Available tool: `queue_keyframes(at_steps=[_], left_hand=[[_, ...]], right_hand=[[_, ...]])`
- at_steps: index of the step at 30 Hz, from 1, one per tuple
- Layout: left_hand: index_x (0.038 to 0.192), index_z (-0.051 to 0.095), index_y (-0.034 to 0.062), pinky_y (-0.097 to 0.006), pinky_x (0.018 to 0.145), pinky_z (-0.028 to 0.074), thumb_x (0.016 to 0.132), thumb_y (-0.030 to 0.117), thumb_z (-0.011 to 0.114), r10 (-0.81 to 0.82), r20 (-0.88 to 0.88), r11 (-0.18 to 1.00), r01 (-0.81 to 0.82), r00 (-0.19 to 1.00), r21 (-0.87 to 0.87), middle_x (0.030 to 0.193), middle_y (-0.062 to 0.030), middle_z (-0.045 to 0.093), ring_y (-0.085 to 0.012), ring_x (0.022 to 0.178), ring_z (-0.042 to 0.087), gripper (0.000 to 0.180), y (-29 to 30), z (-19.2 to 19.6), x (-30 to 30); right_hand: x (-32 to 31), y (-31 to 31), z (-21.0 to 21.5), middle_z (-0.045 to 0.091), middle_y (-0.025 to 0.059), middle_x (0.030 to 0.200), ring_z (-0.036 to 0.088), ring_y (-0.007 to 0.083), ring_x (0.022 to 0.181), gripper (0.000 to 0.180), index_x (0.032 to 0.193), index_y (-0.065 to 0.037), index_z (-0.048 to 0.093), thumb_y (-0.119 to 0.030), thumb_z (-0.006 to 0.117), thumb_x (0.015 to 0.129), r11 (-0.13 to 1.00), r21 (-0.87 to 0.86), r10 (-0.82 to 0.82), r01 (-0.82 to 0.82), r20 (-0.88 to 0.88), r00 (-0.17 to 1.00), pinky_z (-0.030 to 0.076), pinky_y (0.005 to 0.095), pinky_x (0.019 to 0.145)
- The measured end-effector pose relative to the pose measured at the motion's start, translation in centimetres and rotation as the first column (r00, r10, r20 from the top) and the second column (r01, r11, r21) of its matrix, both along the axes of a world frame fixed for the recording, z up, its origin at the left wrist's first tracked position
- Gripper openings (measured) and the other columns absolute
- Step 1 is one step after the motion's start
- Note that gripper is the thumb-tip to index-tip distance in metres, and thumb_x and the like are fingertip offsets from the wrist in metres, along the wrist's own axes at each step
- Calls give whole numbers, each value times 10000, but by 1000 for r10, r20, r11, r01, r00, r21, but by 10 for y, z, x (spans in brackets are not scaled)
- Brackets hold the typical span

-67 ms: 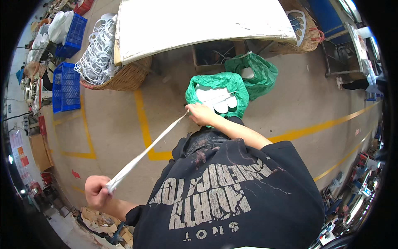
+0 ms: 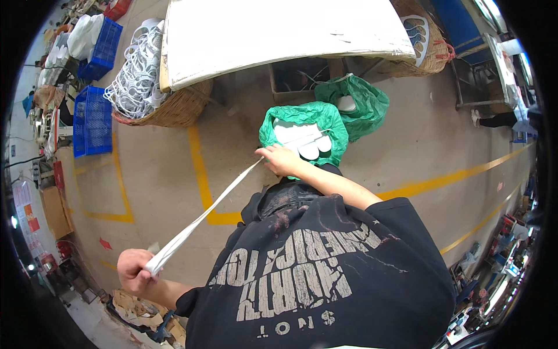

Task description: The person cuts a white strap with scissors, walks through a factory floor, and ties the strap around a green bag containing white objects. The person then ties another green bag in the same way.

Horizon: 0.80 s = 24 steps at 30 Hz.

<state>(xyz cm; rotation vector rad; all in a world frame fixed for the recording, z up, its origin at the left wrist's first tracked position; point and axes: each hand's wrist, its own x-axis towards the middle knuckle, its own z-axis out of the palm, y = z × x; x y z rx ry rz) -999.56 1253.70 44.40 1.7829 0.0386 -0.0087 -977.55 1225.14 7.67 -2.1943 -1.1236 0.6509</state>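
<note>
The left hand [image 2: 135,270] grips the white strip [image 2: 199,221], which runs slantwise, up and rightward, to the pinching right hand [image 2: 282,160].

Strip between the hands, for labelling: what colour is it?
The strip is white, in the head view.

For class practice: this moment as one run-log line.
left hand: grips white strip | right hand: pinches other end | strip: nearly straight | nearer green bag: open, white pieces inside
</note>
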Motion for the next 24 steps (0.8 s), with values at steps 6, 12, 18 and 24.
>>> queue_keyframes(at_steps=[6,12,18,24], left_hand=[[676,599,50,-289,458,509,995,314,559,-212,348,902,320,913,-290,536,-48,624,-188,480,643,416,15,-12,14],[1352,468,26,-416,958,488,1004,183,420,762,-184,544,-767,621,-341,1262,-142,579,-251,1118,574,384,6,-205,50],[1489,290,2,-355,1090,360,929,169,591,295,-237,940,-326,926,-105,1448,-143,428,-213,1329,418,657,-184,-372,164],[1114,537,-11,-365,900,507,1007,66,392,560,-276,794,-601,781,-90,1057,-112,653,-257,978,659,196,-236,-369,196]], right_hand=[[26,-10,-3,630,90,961,601,303,964,143,970,-74,623,-187,614,881,974,144,171,-175,41,984,489,447,869],[79,-36,25,658,93,916,626,253,944,95,982,-59,567,-135,512,965,967,226,228,-119,-549,805,474,365,866],[115,-47,72,669,97,934,641,236,919,210,1034,-41,597,-187,446,1031,874,470,356,-121,-451,819,489,360,823],[179,-78,87,681,150,1055,657,285,982,302,1175,-93,637,-309,524,997,922,368,302,-121,-487,820,512,379,840]])
